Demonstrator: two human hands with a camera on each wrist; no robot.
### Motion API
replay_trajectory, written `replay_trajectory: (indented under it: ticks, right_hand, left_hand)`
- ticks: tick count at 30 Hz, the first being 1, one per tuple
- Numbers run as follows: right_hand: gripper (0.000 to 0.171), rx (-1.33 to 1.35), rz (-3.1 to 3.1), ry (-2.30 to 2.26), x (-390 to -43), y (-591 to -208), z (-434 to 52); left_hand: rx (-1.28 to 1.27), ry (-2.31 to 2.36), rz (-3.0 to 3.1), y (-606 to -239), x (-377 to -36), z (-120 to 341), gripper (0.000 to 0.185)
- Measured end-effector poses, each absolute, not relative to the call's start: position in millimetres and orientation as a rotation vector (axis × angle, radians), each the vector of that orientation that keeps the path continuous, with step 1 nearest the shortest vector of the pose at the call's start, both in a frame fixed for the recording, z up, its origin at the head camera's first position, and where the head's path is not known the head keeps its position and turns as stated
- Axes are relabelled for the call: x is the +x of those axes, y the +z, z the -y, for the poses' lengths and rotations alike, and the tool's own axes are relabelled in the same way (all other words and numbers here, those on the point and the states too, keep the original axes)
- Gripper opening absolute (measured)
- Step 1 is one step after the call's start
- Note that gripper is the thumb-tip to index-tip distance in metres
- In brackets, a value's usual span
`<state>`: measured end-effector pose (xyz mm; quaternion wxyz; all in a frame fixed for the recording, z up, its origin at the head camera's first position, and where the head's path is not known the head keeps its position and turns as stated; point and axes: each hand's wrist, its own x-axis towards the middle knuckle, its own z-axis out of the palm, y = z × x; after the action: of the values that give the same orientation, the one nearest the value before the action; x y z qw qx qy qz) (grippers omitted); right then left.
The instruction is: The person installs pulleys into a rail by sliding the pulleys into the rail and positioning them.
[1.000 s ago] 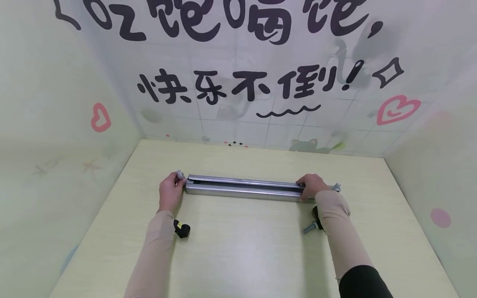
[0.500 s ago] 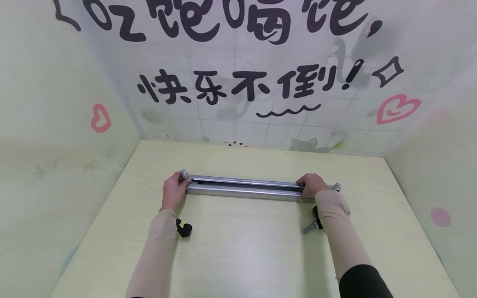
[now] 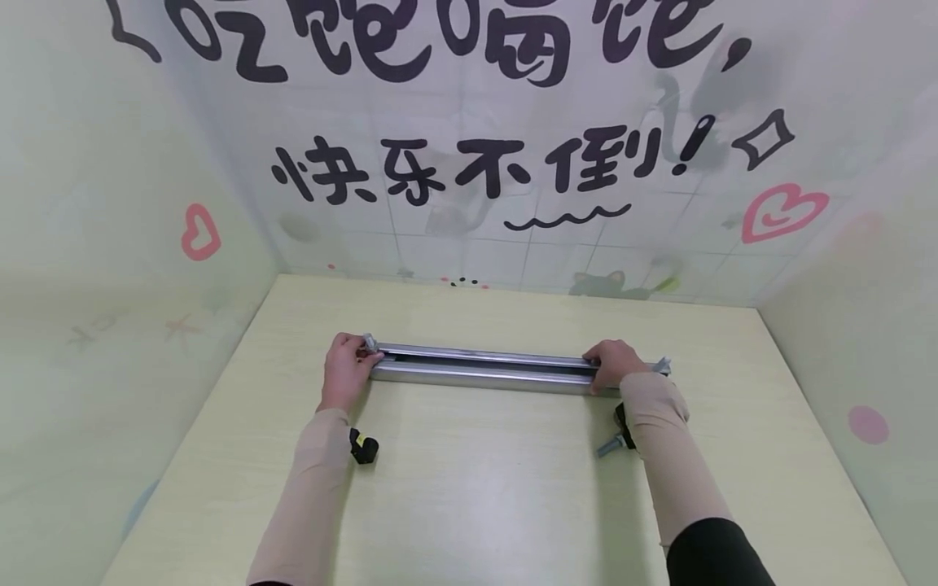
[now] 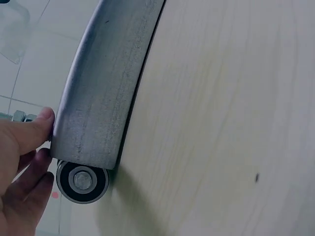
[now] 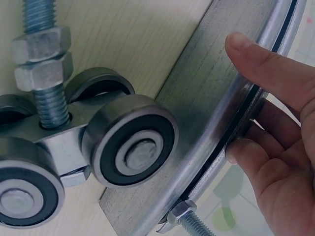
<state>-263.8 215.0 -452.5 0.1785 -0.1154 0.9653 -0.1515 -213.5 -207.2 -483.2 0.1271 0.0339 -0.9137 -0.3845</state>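
From the head camera, a slotted steel channel rail lies across the pale wood-grain table, slot upward, with your left hand at one end, fingers drawn in on a roller trolley, and your right hand gripping the rail near the other, where a threaded bolt rises from the slot. The rail looks stiff, fairly heavy and smooth enough to slip; hold it by its side walls, a little in from the cut ends. In the left wrist view, a bearing wheel juts from that end, its upper edge tucked behind the wall; your thumb touches the rail's edge and your fingers bend in beside the wheel, pinching the trolley, it seems, though your own hand hides the exact contact. Dense and hard, it should be best steered by its shank, since the wheels may spin. In the right wrist view, your thumb lies on the side wall, fingers curled at the slotted side, while a four-wheeled trolley with paired hex nuts fills the foreground, apart from your fingers.
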Motion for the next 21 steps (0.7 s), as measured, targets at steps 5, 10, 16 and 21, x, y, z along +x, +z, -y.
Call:
replay_trajectory:
  ticks: [5,10,16,21]
  right_hand:
    - [0.063,-0.323,-2.733,-0.43,-262.7,-451.2,-215.1]
    - [0.063,-0.319,-2.729,-0.433,-263.9,-453.7,-215.1]
    - [0.061,-0.325,-2.735,-0.436,-262.4,-452.4,-214.6]
    - [0.061,-0.327,-2.737,-0.436,-261.4,-453.5,-215.1]
  left_hand:
    - [0.005,-1.074,2.708,-481.0,-217.2,207.3,0.024]
    - [-0.034,-1.047,2.778,-476.8,-220.1,202.9,0.024]
    - [-0.077,-1.0,2.807,-476.9,-223.9,194.5,0.026]
    - [-0.101,-0.973,2.844,-474.6,-224.7,183.8,0.027]
